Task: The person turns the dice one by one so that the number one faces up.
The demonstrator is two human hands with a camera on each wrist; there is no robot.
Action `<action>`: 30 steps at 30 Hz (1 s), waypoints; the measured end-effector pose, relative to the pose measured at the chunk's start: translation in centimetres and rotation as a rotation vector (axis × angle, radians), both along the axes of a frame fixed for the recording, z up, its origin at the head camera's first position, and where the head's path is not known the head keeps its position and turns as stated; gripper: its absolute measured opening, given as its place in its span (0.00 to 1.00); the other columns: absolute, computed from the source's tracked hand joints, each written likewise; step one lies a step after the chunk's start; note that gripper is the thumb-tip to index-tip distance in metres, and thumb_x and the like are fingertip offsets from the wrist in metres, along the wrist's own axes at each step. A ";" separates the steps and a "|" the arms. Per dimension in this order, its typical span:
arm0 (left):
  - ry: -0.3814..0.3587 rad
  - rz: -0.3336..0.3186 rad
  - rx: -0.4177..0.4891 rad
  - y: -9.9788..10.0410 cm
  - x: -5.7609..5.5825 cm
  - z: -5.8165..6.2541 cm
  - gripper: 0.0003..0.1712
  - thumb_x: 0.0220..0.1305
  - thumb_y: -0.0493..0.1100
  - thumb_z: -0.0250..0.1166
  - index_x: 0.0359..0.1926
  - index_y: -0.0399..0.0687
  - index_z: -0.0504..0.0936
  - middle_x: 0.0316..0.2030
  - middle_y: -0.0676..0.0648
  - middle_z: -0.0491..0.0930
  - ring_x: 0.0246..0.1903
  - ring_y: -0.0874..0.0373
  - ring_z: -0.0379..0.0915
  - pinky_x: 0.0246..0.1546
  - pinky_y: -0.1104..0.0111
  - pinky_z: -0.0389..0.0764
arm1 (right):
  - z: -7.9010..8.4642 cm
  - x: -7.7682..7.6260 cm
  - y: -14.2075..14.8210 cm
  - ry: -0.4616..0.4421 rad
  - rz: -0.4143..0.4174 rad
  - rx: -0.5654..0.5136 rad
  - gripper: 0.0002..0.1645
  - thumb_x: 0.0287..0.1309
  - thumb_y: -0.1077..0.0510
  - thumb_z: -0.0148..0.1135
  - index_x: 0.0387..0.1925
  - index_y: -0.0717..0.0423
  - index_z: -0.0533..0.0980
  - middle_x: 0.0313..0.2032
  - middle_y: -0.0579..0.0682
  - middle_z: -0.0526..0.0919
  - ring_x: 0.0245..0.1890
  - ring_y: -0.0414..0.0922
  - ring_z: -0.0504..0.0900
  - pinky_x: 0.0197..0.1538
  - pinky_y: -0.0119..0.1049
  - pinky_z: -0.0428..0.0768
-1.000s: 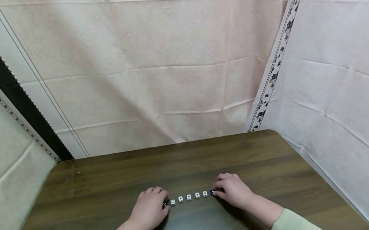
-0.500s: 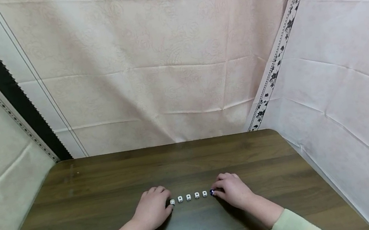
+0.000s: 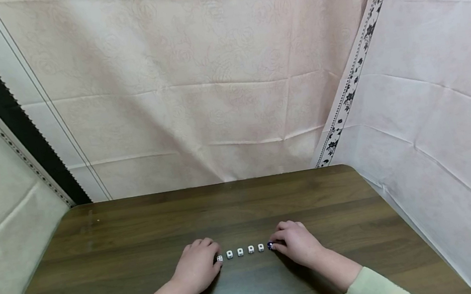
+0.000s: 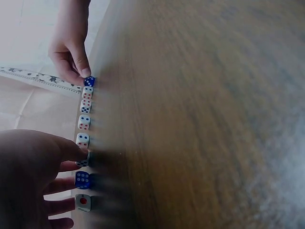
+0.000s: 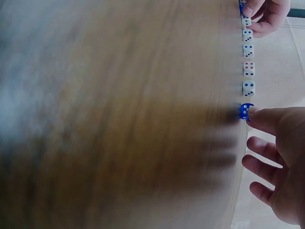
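On our tabletop (image 3: 139,231), our left hand (image 3: 198,265) pinches a white die (image 3: 220,258) and our right hand (image 3: 297,241) a blue die (image 5: 244,110).

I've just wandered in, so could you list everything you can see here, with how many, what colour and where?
White dice: six, white with coloured dots, in a row on the table
Blue dice: two, blue with white dots, one at the row's right end, one second from its left end
Table: one, brown, under the dice
Cloth: pieces uncountable, pale, behind and on both sides
Black band: one, black, at left
Sleeves: two, pale green, on the forearms
Left hand: one, bare, thumb on a white die
Right hand: one, bare, pinching the end blue die
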State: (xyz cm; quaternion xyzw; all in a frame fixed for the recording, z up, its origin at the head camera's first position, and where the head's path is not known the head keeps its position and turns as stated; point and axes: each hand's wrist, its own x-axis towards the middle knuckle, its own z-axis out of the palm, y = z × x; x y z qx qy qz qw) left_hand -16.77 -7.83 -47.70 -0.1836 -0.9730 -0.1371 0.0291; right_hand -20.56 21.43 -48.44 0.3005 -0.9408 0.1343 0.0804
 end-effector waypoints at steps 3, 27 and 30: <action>-0.004 0.002 -0.003 0.0 0.0 -0.1 0.07 0.61 0.47 0.70 0.36 0.50 0.82 0.42 0.49 0.79 0.49 0.46 0.75 0.51 0.47 0.74 | 0.0 0.0 0.0 -0.001 0.002 0.003 0.06 0.58 0.52 0.71 0.37 0.45 0.87 0.34 0.40 0.78 0.37 0.41 0.76 0.42 0.43 0.72; 0.011 0.017 0.002 -0.1 0.1 -0.1 0.07 0.66 0.48 0.66 0.39 0.53 0.87 0.44 0.50 0.80 0.51 0.47 0.75 0.53 0.48 0.73 | 0.2 0.0 -0.1 -0.007 0.001 -0.002 0.06 0.58 0.53 0.71 0.37 0.46 0.87 0.34 0.40 0.78 0.38 0.42 0.77 0.44 0.45 0.72; 0.019 0.022 -0.002 -0.2 0.1 -0.2 0.08 0.67 0.48 0.65 0.41 0.52 0.87 0.44 0.49 0.80 0.52 0.47 0.74 0.53 0.47 0.73 | 0.1 -0.1 -0.2 -0.008 0.000 0.001 0.06 0.58 0.53 0.71 0.38 0.46 0.87 0.34 0.40 0.78 0.38 0.41 0.77 0.44 0.45 0.72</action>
